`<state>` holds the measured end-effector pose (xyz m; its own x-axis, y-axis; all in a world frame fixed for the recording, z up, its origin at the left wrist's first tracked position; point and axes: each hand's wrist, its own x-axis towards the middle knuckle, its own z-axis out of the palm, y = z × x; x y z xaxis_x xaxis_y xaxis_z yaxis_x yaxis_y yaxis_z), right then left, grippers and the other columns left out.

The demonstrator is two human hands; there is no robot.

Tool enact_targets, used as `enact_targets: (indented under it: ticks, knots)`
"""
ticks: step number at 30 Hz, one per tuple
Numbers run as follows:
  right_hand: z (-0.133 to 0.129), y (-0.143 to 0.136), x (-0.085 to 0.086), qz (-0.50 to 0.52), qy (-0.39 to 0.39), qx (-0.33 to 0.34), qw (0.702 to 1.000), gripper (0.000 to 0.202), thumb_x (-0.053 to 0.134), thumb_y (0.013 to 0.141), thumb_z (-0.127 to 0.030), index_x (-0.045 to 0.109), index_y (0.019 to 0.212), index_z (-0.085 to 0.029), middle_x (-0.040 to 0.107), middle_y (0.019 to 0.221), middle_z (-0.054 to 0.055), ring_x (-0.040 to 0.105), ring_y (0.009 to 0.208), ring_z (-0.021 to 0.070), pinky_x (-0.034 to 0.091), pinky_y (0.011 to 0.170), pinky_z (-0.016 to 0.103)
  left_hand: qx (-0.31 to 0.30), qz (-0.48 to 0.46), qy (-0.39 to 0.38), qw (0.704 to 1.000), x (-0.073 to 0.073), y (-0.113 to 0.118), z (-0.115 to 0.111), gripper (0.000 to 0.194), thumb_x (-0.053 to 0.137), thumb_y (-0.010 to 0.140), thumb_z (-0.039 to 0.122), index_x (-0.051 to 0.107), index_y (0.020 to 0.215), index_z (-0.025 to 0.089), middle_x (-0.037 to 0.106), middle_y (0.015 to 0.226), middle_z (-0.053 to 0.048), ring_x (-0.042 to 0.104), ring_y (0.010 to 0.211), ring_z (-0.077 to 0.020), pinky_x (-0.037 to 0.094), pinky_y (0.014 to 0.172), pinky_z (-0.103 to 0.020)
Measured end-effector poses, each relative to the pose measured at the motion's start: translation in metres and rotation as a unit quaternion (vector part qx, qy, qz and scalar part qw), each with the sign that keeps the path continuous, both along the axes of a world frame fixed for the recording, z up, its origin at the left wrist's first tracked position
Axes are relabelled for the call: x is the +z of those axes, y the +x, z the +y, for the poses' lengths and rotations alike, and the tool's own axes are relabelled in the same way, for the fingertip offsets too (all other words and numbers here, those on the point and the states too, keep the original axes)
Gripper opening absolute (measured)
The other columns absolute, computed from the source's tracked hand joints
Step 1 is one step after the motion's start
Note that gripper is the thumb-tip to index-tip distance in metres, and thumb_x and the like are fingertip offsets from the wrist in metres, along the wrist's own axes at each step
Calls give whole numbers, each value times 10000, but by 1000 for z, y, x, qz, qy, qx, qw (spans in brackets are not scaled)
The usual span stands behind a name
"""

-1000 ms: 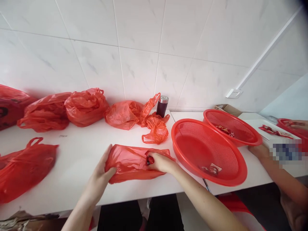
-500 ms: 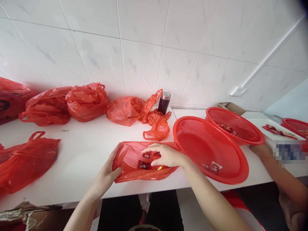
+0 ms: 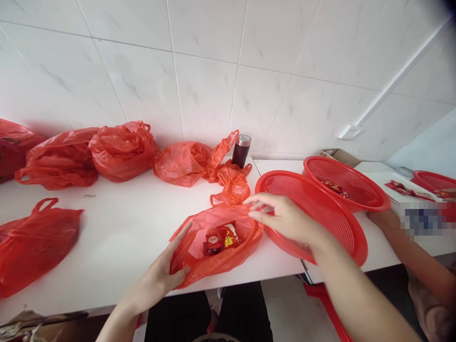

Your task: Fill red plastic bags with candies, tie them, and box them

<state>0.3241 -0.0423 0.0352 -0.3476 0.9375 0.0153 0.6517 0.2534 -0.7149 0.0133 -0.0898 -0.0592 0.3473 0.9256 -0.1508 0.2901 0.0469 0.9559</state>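
Note:
A red plastic bag (image 3: 228, 270) lies wide open on the white table, with several small red packets (image 3: 223, 239) inside, one with yellow marks. My left hand (image 3: 162, 273) grips the bag's left rim, thumb inside and fingers outside. Over the bag's right edge and the near red basket (image 3: 278, 176) is my right hand (image 3: 281, 216), its fingers apart and nothing seen between them. My right forearm hides part of that basket's inside.
Several filled red bags (image 3: 124, 149) line the wall; another (image 3: 39, 247) lies front left. A dark tumbler (image 3: 241, 151) stands behind crumpled bags. A second red basket (image 3: 381, 204) holds packets. Another person's arm (image 3: 409, 251) reaches in at the right.
My right hand has come out of the bag and moved right and up, toward the near basket. The bag's mouth is wider, and the packets inside show more fully.

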Motion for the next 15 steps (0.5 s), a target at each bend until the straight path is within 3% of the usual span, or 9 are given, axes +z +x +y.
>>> enact_targets:
  ticks: [3,5,7,10,15]
  knots:
    - [14,66,4,-172,-56,-102,978,553,632,817,-419,503,1342,-301,507,1373,72,515,1206,283,438,966,390,-4,0,13,1000,-4,-1,2,801,632,799,291,250,1501,328,234,1572,-6,143,1450,-247,122,1156,-413]
    - [22,107,-7,-303,-160,-144,928,847,764,669,-419,421,1421,-236,389,1465,132,423,1284,356,399,1001,442,9,4,21,1000,-6,0,3,814,651,791,331,251,1500,337,237,1572,-15,160,1446,-261,134,1153,-421]
    - [23,134,-23,-364,-268,-158,878,1066,843,529,-410,365,1457,-191,432,1413,195,476,1218,400,443,931,469,16,18,27,999,-9,2,4,826,662,784,370,250,1500,344,239,1573,-18,177,1441,-278,150,1151,-429]
    - [11,145,-47,-354,-332,-157,860,1135,872,434,-379,384,1444,-201,561,1254,196,638,945,357,521,726,413,20,32,35,999,-12,7,6,792,632,800,450,261,1494,361,250,1571,0,177,1442,-273,147,1154,-429]
    - [-4,130,-76,-324,-296,-190,878,1011,809,511,-268,379,1426,-258,398,1393,219,670,694,239,494,531,329,44,39,44,997,-14,15,7,763,607,798,519,287,1477,389,285,1559,13,190,1441,-264,157,1158,-419]
